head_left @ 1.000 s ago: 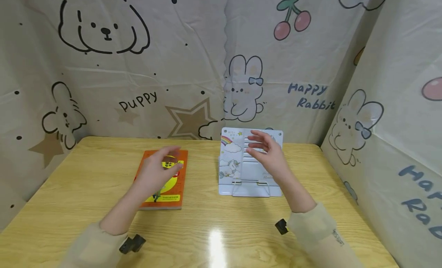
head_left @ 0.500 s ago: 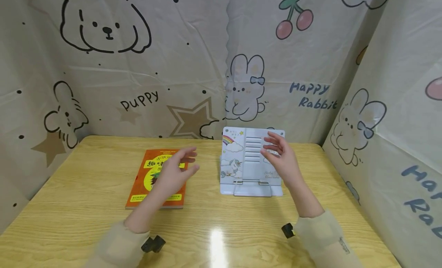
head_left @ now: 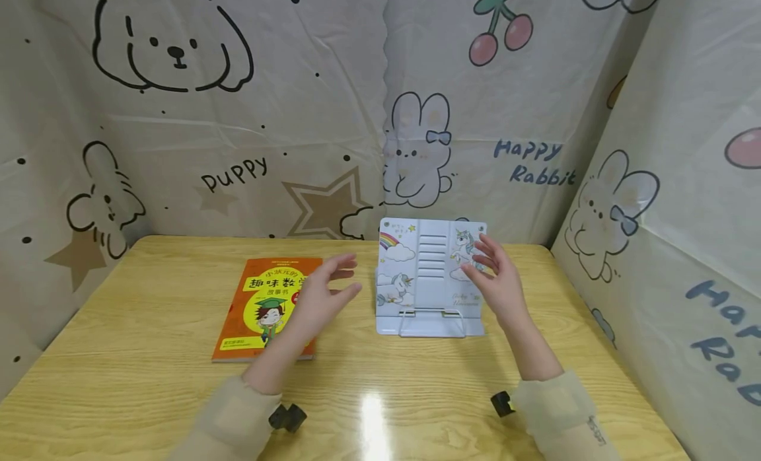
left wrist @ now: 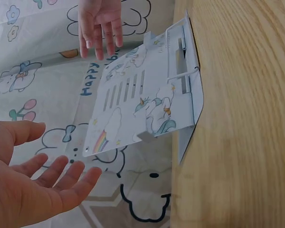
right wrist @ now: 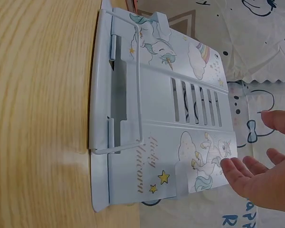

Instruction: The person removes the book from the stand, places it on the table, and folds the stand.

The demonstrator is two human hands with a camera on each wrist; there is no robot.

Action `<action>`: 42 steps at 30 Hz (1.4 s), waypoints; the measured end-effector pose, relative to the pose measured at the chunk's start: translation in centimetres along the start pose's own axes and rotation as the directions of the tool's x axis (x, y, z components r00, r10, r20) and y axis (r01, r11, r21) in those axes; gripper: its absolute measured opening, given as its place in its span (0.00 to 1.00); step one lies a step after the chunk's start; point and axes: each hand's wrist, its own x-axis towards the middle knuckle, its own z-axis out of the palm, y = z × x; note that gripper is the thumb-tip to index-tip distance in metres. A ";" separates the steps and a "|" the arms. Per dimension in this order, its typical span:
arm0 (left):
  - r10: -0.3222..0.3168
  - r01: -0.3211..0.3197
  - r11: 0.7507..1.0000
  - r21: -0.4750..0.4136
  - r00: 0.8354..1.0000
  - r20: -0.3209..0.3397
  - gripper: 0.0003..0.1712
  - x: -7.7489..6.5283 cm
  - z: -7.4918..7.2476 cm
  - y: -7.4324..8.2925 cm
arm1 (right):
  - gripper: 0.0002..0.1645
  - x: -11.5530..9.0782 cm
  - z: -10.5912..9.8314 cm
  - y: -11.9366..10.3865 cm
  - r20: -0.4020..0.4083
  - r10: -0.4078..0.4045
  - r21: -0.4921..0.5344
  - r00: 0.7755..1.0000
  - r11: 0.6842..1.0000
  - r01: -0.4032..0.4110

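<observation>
A white metal book stand [head_left: 436, 269] with unicorn prints, slots and a wire page holder stands upright, leaning back, on the wooden table. Between it and an orange book [head_left: 270, 316] hovers my left hand [head_left: 321, 292], fingers loosely bent and holding nothing. In the head view this hand overlaps the book's right side. My right hand [head_left: 499, 283] is in the air by the stand's right edge, thumb and fingers apart, with nothing in it. The right wrist view shows the stand's slotted panel [right wrist: 194, 102] close up, the right fingers [right wrist: 249, 173] near its upper corner.
The wooden table [head_left: 148, 316] runs back to a cloth backdrop [head_left: 297, 104] printed with a puppy and rabbits. Another cloth side [head_left: 684, 216] rises along the right. A black wrist camera [head_left: 288, 418] sits at the left cuff.
My left hand has moved right, off the middle of the book, uncovering most of its cover. My right hand has shifted right from the front of the stand to its right edge.
</observation>
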 end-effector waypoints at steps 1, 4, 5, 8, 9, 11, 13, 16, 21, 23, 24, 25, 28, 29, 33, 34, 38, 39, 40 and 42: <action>0.003 -0.003 1.000 -0.007 1.000 -0.003 0.29 0.1 0.2 -0.1 | 0.40 0.0 0.0 0.2 -0.010 0.006 0.003 1.000 1.000 -0.006; 0.007 -0.007 0.999 -0.038 1.000 -0.006 0.29 0.5 0.7 -0.6 | 0.41 -0.1 -0.2 0.7 -0.037 0.021 0.006 0.999 1.000 -0.021; 0.005 -0.006 0.999 -0.048 1.000 -0.004 0.29 0.6 1.0 -0.8 | 0.42 -0.1 -0.3 0.9 -0.045 0.028 0.007 0.999 1.000 -0.027; -0.027 0.027 0.998 -0.062 1.000 0.004 0.29 1.1 1.6 -1.4 | 0.42 -0.2 -0.5 1.5 -0.064 0.035 -0.003 0.997 0.999 -0.035; -0.040 0.041 0.997 -0.062 0.999 0.007 0.30 1.2 1.9 -1.5 | 0.42 -0.2 -0.5 1.7 -0.068 0.041 -0.002 0.997 0.999 -0.041; -0.058 0.058 0.996 -0.065 0.998 0.009 0.31 1.5 2.4 -1.8 | 0.42 -0.3 -0.7 2.1 -0.070 0.050 -0.003 0.996 0.999 -0.051; -0.074 0.074 0.995 -0.068 0.997 0.005 0.32 1.8 2.9 -2.0 | 0.43 -0.3 -0.8 2.4 -0.066 0.064 -0.003 0.996 0.998 -0.064; -0.084 0.083 0.993 -0.088 0.996 0.002 0.34 2.1 3.6 -2.2 | 0.43 -0.3 -1.0 2.8 -0.054 0.088 -0.006 0.995 0.996 -0.088; -0.107 0.107 0.987 -0.117 0.994 0.007 0.34 2.7 4.3 -2.8 | 0.45 -0.3 -1.0 3.4 -0.027 0.129 -0.042 0.991 0.991 -0.130; -0.110 0.111 0.986 -0.124 0.994 0.014 0.35 3.0 4.5 -3.0 | 0.46 -0.1 -1.0 3.6 -0.013 0.157 -0.058 0.987 0.986 -0.158; -0.110 0.111 0.986 -0.124 0.994 0.018 0.35 3.1 4.7 -3.1 | 0.46 -0.1 -0.9 3.7 -0.007 0.170 -0.060 0.985 0.984 -0.170; -0.116 0.118 0.985 -0.126 0.993 0.024 0.36 3.3 4.8 -3.3 | 0.47 0.0 -0.9 3.8 -0.002 0.184 -0.064 0.983 0.981 -0.184; -0.114 0.118 0.984 -0.131 0.993 0.041 0.36 3.7 5.0 -3.6 | 0.47 0.2 -0.7 4.2 0.001 0.215 -0.071 0.977 0.974 -0.214; -0.119 0.123 0.984 -0.130 0.992 0.045 0.37 3.9 5.1 -3.7 | 0.47 0.3 -0.7 4.2 0.000 0.219 -0.076 0.976 0.973 -0.218; -0.139 0.144 0.982 -0.123 0.989 0.047 0.37 4.6 5.2 -3.9 | 0.47 0.5 -0.5 4.5 -0.008 0.224 -0.134 0.974 0.965 -0.223; -0.148 0.152 0.981 -0.116 0.988 0.046 0.36 4.7 5.3 -4.0 | 0.47 0.5 -0.5 4.6 -0.009 0.223 -0.151 0.975 0.963 -0.222; -0.169 0.174 0.979 -0.108 0.984 0.050 0.37 5.5 5.4 -4.3 | 0.46 0.8 -0.4 4.7 -0.013 0.222 -0.192 0.975 0.957 -0.220; -0.169 0.173 0.979 -0.108 0.984 0.049 0.37 5.7 5.5 -4.4 | 0.46 0.9 -0.4 4.7 -0.019 0.216 -0.200 0.976 0.956 -0.215; -0.167 0.171 0.980 -0.105 0.985 0.050 0.37 5.8 5.5 -4.4 | 0.46 0.9 -0.4 4.8 -0.025 0.214 -0.206 0.977 0.955 -0.214; -0.155 0.160 0.981 -0.111 0.987 0.049 0.38 6.1 5.6 -4.5 | 0.45 1.2 -0.4 4.9 -0.042 0.206 -0.224 0.978 0.951 -0.210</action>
